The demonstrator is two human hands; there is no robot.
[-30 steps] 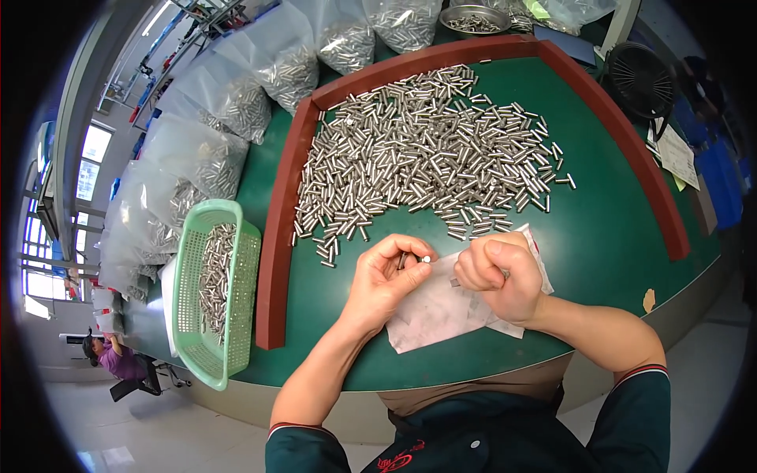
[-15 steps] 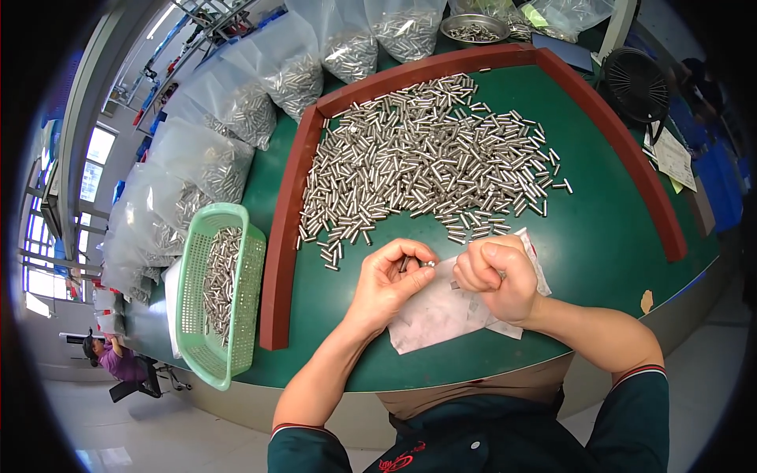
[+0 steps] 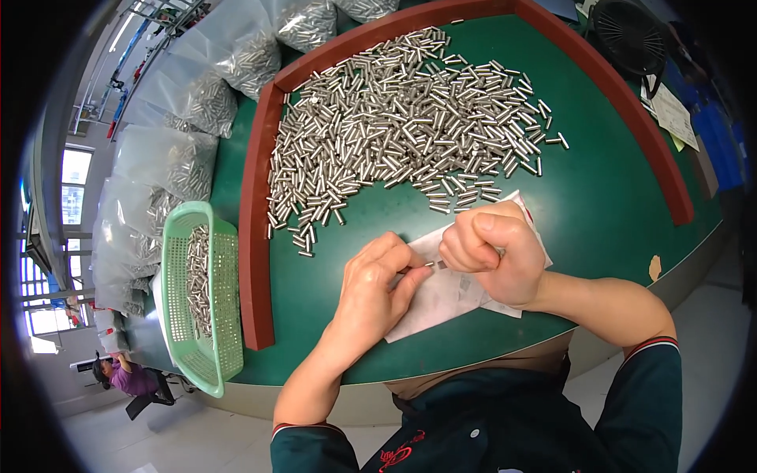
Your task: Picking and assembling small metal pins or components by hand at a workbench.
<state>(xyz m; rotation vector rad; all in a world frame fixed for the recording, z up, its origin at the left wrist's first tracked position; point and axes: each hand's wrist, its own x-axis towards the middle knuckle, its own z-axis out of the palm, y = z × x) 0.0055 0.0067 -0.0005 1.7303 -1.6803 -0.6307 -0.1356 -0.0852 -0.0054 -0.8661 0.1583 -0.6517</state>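
My left hand (image 3: pixel 372 292) is closed in a pinch, a small silver metal pin (image 3: pixel 430 264) showing at the tips of its thumb and forefinger. Close beside it, my right hand (image 3: pixel 498 251) is curled into a fist. A small grey end sticks out under its fingers, facing the pin; the rest of that thing is hidden. Both hands are above a smudged white sheet (image 3: pixel 441 303) on the green table. Beyond them spreads a large heap of short, shiny metal pins (image 3: pixel 402 118).
A dark red wooden frame (image 3: pixel 256 292) borders the heap. Left of it stands a light green plastic basket (image 3: pixel 229 355) holding pins. Clear bags of pins (image 3: pixel 193 165) line the far left. A black fan (image 3: pixel 628 35) is at the back right; a person (image 3: pixel 130 378) sits far left.
The view has shifted, so the heap and frame appear higher and further left. My left fingers have drawn closer together, and the pin now meets or nearly meets the right fist.
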